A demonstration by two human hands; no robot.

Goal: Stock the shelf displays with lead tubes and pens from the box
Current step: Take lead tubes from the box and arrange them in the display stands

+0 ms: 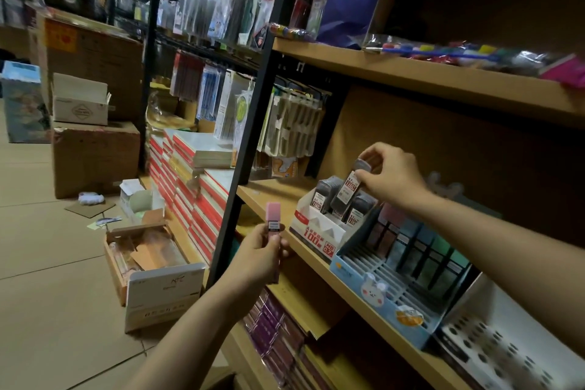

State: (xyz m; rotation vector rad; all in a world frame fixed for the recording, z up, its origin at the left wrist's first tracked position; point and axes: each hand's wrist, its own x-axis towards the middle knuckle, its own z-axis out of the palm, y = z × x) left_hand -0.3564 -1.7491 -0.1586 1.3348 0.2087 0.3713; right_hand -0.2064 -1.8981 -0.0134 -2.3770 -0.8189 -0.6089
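My right hand pinches the top of a grey lead tube that stands tilted over the white display box on the middle shelf. Several grey lead tubes stand in that box. My left hand grips a pink lead tube upright in front of the shelf edge, left of the display. To the right sits a blue rabbit-print display with coloured tubes in its back rows. An open cardboard box lies on the floor below left.
The wooden shelf has a black upright post at its left. A white perforated pen holder stands at the right. Stacked notebooks and cartons line the floor; packets hang on racks behind.
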